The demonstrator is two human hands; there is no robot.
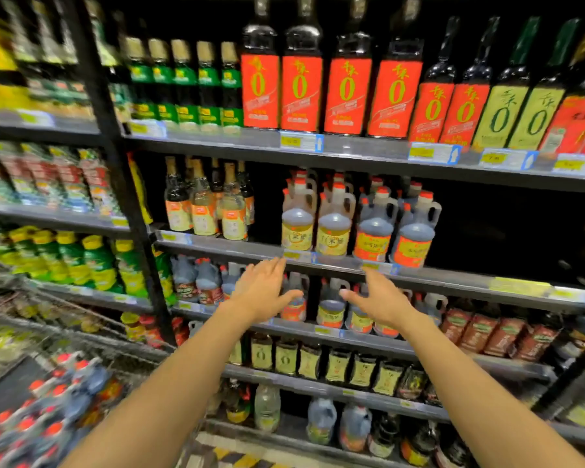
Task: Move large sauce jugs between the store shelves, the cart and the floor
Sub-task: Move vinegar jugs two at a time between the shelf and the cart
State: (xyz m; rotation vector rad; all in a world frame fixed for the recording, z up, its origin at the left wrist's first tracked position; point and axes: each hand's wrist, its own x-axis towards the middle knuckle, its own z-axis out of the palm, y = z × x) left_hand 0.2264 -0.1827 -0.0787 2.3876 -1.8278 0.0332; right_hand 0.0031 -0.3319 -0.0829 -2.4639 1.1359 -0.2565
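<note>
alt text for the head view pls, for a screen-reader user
Two bare hands, left hand and right hand, reach open and empty toward handled sauce jugs on a mid store shelf. More red-capped jugs fill a cart at lower left.

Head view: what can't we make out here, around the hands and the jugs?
- Jugs on the lower shelf: partly hidden behind the left hand and right hand.
- Which jug the hands aim for: unclear; neither touches one.
- Jugs in the cart: motion-blurred, cut off by the left edge.
- Price tags: too blurred to read.
</note>
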